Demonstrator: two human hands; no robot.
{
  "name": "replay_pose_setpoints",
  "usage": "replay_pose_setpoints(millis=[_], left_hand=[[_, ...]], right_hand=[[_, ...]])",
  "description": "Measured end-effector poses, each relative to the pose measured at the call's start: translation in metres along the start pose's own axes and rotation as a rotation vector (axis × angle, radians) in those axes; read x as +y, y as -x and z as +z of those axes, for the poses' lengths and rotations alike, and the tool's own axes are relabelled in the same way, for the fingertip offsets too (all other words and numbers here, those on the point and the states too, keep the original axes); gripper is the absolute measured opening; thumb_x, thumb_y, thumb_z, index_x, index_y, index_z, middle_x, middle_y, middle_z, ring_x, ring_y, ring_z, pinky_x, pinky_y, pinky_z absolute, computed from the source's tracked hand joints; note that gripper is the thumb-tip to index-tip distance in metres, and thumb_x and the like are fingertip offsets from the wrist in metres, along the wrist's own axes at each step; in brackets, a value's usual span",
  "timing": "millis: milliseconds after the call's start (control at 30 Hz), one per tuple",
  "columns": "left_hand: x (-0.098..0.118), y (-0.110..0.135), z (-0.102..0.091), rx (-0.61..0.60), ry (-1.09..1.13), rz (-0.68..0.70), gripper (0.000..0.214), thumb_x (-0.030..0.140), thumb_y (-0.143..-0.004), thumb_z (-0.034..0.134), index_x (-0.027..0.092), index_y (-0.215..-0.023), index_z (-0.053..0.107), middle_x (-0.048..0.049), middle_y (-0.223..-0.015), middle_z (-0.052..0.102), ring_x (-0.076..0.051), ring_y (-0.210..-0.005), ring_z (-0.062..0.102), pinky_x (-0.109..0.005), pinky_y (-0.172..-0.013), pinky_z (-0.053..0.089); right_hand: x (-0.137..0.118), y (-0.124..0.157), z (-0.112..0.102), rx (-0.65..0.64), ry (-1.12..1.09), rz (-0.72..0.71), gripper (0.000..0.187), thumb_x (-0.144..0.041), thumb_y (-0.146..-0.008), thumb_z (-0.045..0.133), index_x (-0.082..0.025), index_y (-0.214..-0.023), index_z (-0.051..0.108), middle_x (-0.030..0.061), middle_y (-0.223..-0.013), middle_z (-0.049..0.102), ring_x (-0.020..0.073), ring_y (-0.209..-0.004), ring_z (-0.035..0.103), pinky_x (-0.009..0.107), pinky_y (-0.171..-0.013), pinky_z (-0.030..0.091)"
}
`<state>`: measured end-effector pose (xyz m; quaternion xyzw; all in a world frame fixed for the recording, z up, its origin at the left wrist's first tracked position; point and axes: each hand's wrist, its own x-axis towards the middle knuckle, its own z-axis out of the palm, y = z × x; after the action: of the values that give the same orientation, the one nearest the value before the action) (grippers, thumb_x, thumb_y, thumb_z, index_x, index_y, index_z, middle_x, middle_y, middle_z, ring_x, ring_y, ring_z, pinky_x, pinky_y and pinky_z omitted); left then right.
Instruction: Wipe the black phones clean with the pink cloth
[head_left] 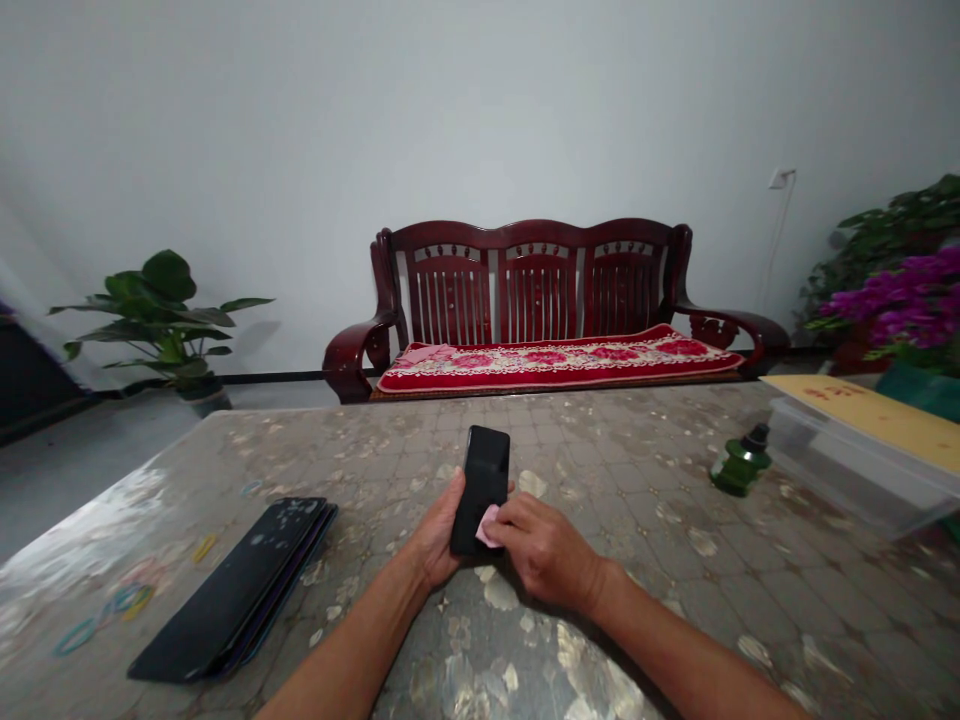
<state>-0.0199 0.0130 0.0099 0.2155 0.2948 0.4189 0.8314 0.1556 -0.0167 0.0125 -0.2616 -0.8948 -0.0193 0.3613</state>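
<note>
My left hand (441, 530) is closed round the left edge and underside of a black smartphone (484, 480), its dark screen tilted up toward me. Pinched in the fingers of my right hand (544, 545) is a small pink cloth (488, 526), which lies against the lower right part of the screen. Most of the cloth is hidden behind those fingers. To the left on the table rests a black wallet-like case (240, 580), with worn pale patches near its far end and its layers slightly apart.
The table (622, 470) has a patterned cover. Several coloured rubber bands (127, 600) lie at left. On the right stand a green bottle (741, 462) and a clear plastic box (840, 475) with a yellow sheet on top. A wooden bench (536, 290) stands beyond, between plants.
</note>
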Motion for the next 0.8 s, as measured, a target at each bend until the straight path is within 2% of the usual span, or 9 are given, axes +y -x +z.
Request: replay_pose_setpoints(millis=[67, 133, 200, 300, 367, 433, 567, 700, 800], left_hand=[[0.001, -0.002, -0.002, 0.022, -0.048, -0.004, 0.054, 0.052, -0.099, 0.049, 0.004, -0.104, 0.071, -0.0162, -0.091, 0.075, -0.021, -0.074, 0.072, -0.029, -0.066, 0.058], [0.000, -0.006, -0.004, 0.102, -0.074, 0.034, 0.042, 0.045, -0.098, 0.055, 0.006, -0.099, 0.072, -0.0143, -0.087, 0.076, -0.021, -0.070, 0.072, -0.028, -0.065, 0.058], [-0.001, -0.010, -0.007, 0.167, -0.094, 0.064, 0.031, 0.036, -0.096, 0.061, 0.007, -0.097, 0.072, -0.0127, -0.084, 0.076, -0.020, -0.065, 0.072, -0.028, -0.065, 0.058], [-0.004, -0.016, -0.009, 0.182, -0.116, 0.067, 0.025, 0.030, -0.093, 0.066, 0.007, -0.102, 0.071, -0.0116, -0.082, 0.077, -0.019, -0.061, 0.072, -0.028, -0.063, 0.058], [-0.006, -0.019, -0.009, 0.186, -0.111, 0.086, 0.024, 0.027, -0.092, 0.067, 0.007, -0.103, 0.070, -0.0106, -0.079, 0.076, -0.020, -0.060, 0.072, -0.028, -0.063, 0.059], [-0.008, -0.021, -0.008, 0.204, -0.105, 0.134, 0.020, 0.024, -0.090, 0.069, 0.008, -0.102, 0.070, -0.0088, -0.076, 0.076, -0.019, -0.059, 0.071, -0.028, -0.063, 0.059], [-0.012, -0.022, -0.002, 0.192, -0.160, 0.244, 0.022, 0.018, -0.083, 0.074, 0.011, -0.103, 0.069, -0.0060, -0.077, 0.076, -0.017, -0.060, 0.070, -0.024, -0.060, 0.056], [-0.014, -0.023, 0.005, 0.241, -0.237, 0.303, 0.029, 0.013, -0.079, 0.074, 0.011, -0.107, 0.068, -0.0060, -0.079, 0.075, -0.017, -0.058, 0.067, -0.026, -0.059, 0.054], [-0.016, -0.024, 0.007, 0.301, -0.270, 0.359, 0.027, 0.009, -0.079, 0.070, 0.013, -0.105, 0.070, -0.0049, -0.085, 0.076, -0.018, -0.068, 0.068, -0.026, -0.069, 0.053]], right_hand=[[-0.002, 0.005, 0.002, 0.047, -0.064, 0.003, 0.029, -0.007, -0.092, 0.047, -0.019, -0.107, 0.068, 0.0082, -0.092, 0.067, 0.0201, -0.085, 0.058, 0.032, -0.076, 0.051], [0.000, 0.007, 0.004, 0.184, -0.142, 0.099, 0.032, -0.007, -0.092, 0.046, -0.021, -0.107, 0.070, 0.0071, -0.090, 0.067, 0.0189, -0.084, 0.060, 0.032, -0.076, 0.051], [0.005, 0.006, 0.006, 0.337, -0.252, 0.276, 0.032, -0.010, -0.093, 0.048, -0.023, -0.105, 0.074, 0.0059, -0.089, 0.068, 0.0177, -0.083, 0.062, 0.030, -0.074, 0.051], [0.012, 0.002, 0.012, 0.512, -0.457, 0.636, 0.021, -0.022, -0.088, 0.059, -0.021, -0.096, 0.079, 0.0052, -0.085, 0.070, 0.0176, -0.078, 0.064, 0.027, -0.067, 0.051], [0.015, 0.000, 0.016, 0.586, -0.605, 0.851, 0.020, -0.032, -0.082, 0.067, -0.019, -0.089, 0.080, 0.0054, -0.083, 0.072, 0.0191, -0.077, 0.064, 0.028, -0.068, 0.050], [0.014, -0.001, 0.019, 0.621, -0.760, 0.985, 0.023, -0.037, -0.076, 0.071, -0.018, -0.086, 0.080, 0.0052, -0.083, 0.074, 0.0203, -0.077, 0.065, 0.030, -0.071, 0.051], [0.009, -0.005, 0.023, 0.630, -0.966, 1.068, 0.028, -0.037, -0.068, 0.076, -0.017, -0.086, 0.080, 0.0040, -0.082, 0.074, 0.0193, -0.076, 0.064, 0.029, -0.072, 0.050], [0.005, -0.008, 0.026, 0.590, -1.000, 1.050, 0.028, -0.036, -0.066, 0.077, -0.016, -0.086, 0.079, 0.0028, -0.080, 0.073, 0.0177, -0.074, 0.061, 0.028, -0.072, 0.047], [0.005, -0.008, 0.028, 0.592, -1.002, 1.058, 0.028, -0.035, -0.066, 0.076, -0.015, -0.085, 0.079, 0.0025, -0.079, 0.072, 0.0168, -0.074, 0.059, 0.027, -0.071, 0.045]])
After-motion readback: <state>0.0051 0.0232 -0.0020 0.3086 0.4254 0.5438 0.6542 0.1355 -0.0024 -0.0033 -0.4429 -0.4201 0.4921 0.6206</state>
